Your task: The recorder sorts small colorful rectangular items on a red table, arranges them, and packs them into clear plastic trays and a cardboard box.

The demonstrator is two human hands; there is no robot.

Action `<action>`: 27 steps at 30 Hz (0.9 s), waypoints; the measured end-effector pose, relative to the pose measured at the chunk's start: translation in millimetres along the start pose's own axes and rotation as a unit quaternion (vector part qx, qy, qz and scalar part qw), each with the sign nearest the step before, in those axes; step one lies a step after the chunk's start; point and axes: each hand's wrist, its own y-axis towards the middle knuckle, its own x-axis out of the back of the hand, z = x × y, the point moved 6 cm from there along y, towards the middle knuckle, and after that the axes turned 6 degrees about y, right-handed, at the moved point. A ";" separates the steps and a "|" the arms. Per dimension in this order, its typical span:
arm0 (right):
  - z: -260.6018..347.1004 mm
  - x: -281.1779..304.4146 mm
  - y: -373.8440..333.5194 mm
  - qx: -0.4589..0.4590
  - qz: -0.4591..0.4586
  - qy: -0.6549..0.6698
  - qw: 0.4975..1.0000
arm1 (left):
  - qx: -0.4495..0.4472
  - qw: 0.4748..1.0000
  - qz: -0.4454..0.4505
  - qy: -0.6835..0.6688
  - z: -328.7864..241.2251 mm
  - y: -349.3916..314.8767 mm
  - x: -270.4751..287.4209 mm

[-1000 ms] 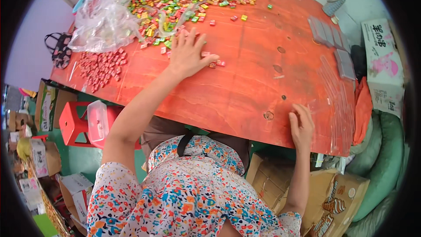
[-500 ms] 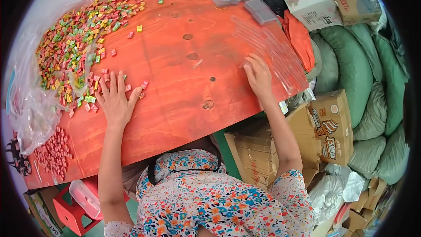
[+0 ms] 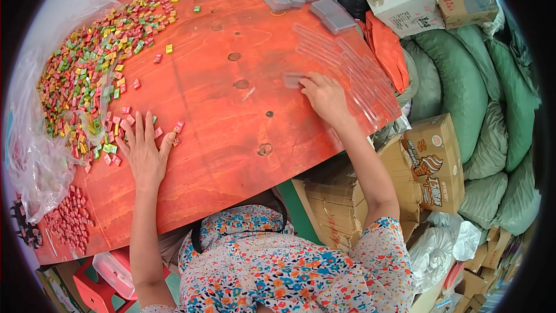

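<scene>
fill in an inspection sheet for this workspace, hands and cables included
surface: red table, grain and dark knots showing
job's things: heap of small wrapped pieces, red, yellow and green; smaller pile of red pieces; clear strips and flat clear cases toward the right
clutter: crumpled clear bag beside the heap; a few strays on the table
left hand: palm down, fingers spread near loose pieces, contact unclear
right hand: pinching a small clear plastic piece
cables: nothing seen
surroundings: green sacks and cardboard boxes at right, red stool at lower left
</scene>
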 end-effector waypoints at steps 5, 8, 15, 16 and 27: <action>-24.1 13.8 40.6 -0.139 0.049 0.097 0.984 | -0.002 1.000 -0.016 -0.006 3.6 -2.4 -0.6; -65.6 -11.7 63.4 -0.146 0.018 0.073 0.986 | -0.008 1.000 -0.018 -0.002 0.3 -1.0 1.5; -93.9 -77.9 78.3 -0.193 0.102 0.040 0.975 | -0.005 1.000 -0.024 -0.015 -1.9 0.0 1.6; -87.0 -80.8 77.7 -0.199 0.112 0.046 0.972 | -0.008 0.999 -0.027 -0.016 -2.0 -0.1 2.1; 103.7 -75.5 71.9 0.020 0.105 0.108 0.988 | 0.003 0.999 -0.033 -0.042 -12.4 -12.6 10.0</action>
